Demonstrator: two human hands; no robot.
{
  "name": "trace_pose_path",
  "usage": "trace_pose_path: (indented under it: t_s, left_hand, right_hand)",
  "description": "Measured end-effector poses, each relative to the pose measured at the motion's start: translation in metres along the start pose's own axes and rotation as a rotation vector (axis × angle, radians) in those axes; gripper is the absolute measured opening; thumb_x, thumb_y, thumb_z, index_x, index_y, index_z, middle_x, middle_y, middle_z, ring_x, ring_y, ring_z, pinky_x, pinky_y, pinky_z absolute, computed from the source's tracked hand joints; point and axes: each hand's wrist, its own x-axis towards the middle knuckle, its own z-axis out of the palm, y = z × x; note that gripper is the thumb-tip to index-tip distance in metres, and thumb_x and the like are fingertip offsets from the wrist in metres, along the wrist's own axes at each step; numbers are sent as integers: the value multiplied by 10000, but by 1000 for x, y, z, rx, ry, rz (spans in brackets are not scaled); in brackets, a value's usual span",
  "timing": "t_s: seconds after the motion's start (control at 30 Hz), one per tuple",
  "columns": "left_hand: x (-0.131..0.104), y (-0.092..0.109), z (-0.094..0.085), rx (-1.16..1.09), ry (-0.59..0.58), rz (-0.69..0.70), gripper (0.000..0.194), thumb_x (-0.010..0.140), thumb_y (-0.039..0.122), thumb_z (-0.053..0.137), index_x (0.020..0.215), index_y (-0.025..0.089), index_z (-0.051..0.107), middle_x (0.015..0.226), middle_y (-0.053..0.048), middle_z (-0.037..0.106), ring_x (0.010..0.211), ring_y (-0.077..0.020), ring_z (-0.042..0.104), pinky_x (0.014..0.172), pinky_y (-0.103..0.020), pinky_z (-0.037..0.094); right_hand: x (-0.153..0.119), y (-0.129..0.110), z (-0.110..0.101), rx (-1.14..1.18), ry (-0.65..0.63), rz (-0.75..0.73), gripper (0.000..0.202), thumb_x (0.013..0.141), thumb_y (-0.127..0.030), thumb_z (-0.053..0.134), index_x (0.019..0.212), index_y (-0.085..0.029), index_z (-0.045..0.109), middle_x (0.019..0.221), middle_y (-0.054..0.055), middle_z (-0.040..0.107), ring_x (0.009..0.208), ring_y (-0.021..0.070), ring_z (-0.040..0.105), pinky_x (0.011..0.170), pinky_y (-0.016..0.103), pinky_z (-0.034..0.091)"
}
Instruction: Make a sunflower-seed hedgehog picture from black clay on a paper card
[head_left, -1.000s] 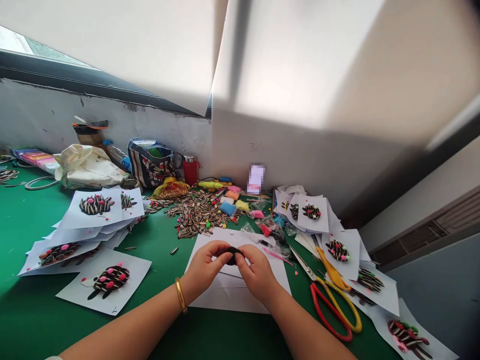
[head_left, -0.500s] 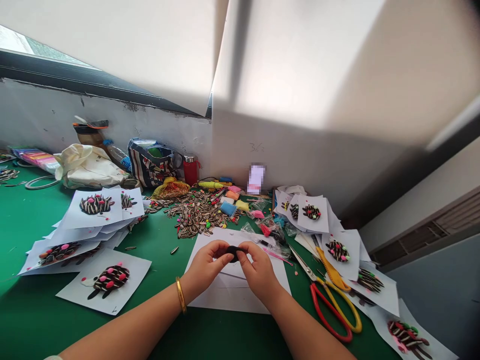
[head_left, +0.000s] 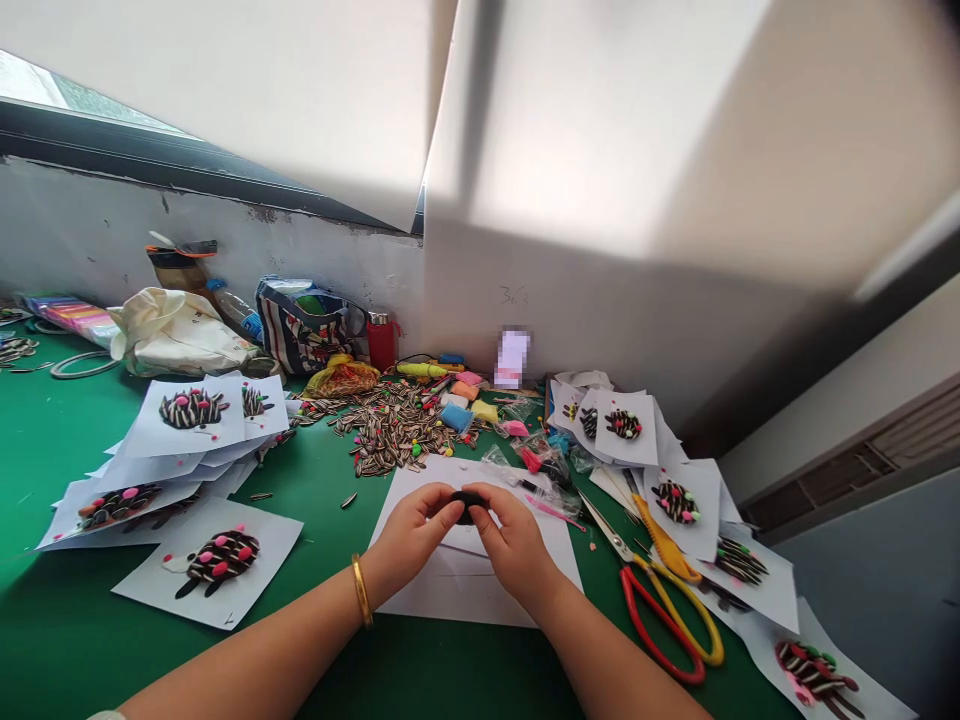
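Note:
A small lump of black modelling clay (head_left: 469, 506) is pinched between my two hands above white paper (head_left: 480, 590). My left hand (head_left: 420, 525), with a gold bangle at the wrist, grips its left side with thumb and fingers. On the other side, my right hand (head_left: 514, 535) presses it the same way. Sunflower seeds (head_left: 397, 425) lie heaped beyond the paper, mixed with coloured bits. Packets of coloured clay (head_left: 457, 415) sit beside that heap. A clear bag with black clay (head_left: 555, 468) rests just past my right hand.
Large scissors (head_left: 660, 600) with red and yellow handles lie at right. Stacked cards with seed hedgehogs stand on both sides, one card (head_left: 217, 565) nearest me at left. Along the wall are a striped bag (head_left: 300, 330), a cloth bag (head_left: 180, 335) and a red flask (head_left: 381, 342).
My fingers have shifted slightly on the black clay, which now looks flatter and wider between them. The things on the table have not moved.

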Motion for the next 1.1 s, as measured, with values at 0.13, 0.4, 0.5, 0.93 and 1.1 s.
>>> trace_pose_path:
  t_s: [0.13, 0.4, 0.5, 0.93, 1.1]
  left_hand:
    - [0, 0, 0, 35, 36, -13, 265, 855, 412, 626, 932, 162, 672, 916, -78, 684, 861, -212, 640, 784, -333, 531]
    - [-1, 4, -1, 19, 33, -26, 289, 875, 438, 598, 923, 161, 664, 943, -92, 693, 916, -231, 648, 836, -353, 517]
    - [-1, 5, 0, 17, 35, -17, 275, 854, 424, 627, 942, 167, 671, 947, -86, 692, 911, -225, 643, 829, -343, 516]
    - [-1, 2, 1, 39, 14, -13, 287, 815, 423, 677, 920, 156, 679, 883, -74, 678, 813, -195, 635, 772, -324, 523]
    - [-1, 1, 0, 89, 20, -23, 297, 817, 450, 670, 885, 162, 685, 855, -72, 684, 818, -206, 635, 765, -321, 520]
  right_hand:
    - [-1, -2, 0, -33, -42, -50, 327, 977, -316, 453, 1270, -240, 576, 1100, 81, 687, 988, 212, 637, 868, 368, 521]
    - [0, -7, -1, -49, -17, -45, 405, 917, -262, 552, 1321, -246, 526, 1051, 72, 676, 947, 207, 626, 884, 387, 515]
    - [0, -6, 0, -44, -2, -51, 372, 928, -235, 514, 1298, -240, 543, 1111, 87, 671, 988, 212, 624, 886, 384, 511]
    - [3, -8, -4, -32, 55, -34, 199, 961, -269, 469, 1039, -228, 647, 971, 53, 692, 915, 201, 619, 810, 348, 484]
    - [2, -7, -4, -33, 69, -23, 205, 955, -273, 476, 1067, -230, 642, 1007, 61, 693, 946, 207, 624, 827, 355, 488]
